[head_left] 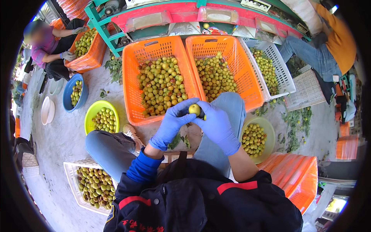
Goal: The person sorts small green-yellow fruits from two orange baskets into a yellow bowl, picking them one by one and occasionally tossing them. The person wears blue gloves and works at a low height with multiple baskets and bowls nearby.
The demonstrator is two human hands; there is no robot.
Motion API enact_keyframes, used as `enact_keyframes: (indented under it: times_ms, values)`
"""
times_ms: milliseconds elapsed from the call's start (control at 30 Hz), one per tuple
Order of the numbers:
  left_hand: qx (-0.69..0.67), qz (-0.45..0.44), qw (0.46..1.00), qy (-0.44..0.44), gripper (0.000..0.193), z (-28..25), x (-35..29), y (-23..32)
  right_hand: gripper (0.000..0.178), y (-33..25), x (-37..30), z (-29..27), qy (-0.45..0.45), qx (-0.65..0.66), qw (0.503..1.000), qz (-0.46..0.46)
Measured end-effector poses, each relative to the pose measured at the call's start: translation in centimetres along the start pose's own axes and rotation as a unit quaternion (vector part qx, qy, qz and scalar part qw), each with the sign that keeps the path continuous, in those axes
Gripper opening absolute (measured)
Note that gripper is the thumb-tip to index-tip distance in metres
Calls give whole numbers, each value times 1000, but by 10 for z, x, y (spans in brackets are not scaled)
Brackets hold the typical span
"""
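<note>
Both my hands wear blue gloves and meet in front of me over my knees. My left hand (172, 123) and my right hand (218, 125) together hold one small yellow-green fruit (194, 109) between the fingertips. Just beyond the hands stands an orange crate (133, 69) full of the same green-yellow fruit, with a second orange crate (247, 77) to its right. Some green leaves lie on the floor under my hands.
A yellow-green bowl (91, 114) of fruit sits by my left knee, another bowl (269, 131) by my right. A white crate (71, 179) of fruit is at lower left, a white crate (284, 73) upper right. Two other people sit at the far left and far right.
</note>
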State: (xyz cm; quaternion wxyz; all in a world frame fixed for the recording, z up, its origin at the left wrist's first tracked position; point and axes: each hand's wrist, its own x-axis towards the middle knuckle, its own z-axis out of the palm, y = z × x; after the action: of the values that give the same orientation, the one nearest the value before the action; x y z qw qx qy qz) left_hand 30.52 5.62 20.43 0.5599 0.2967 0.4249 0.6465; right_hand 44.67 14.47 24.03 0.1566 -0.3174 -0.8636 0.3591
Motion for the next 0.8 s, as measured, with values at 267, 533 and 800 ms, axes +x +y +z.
enact_keyframes:
  times_ms: [267,533,800]
  values:
    - [342,105,844,400,36,-91,-131,77,34,105,-24,-70,174,200,954,142]
    - [415,-28,683,600,38,-368,-496,-22,26,324,-137,-79,265,176,877,360]
    - [369,-359,621,591,45,-393,-575,-22,38,414,-180,-50,234,-181,863,409]
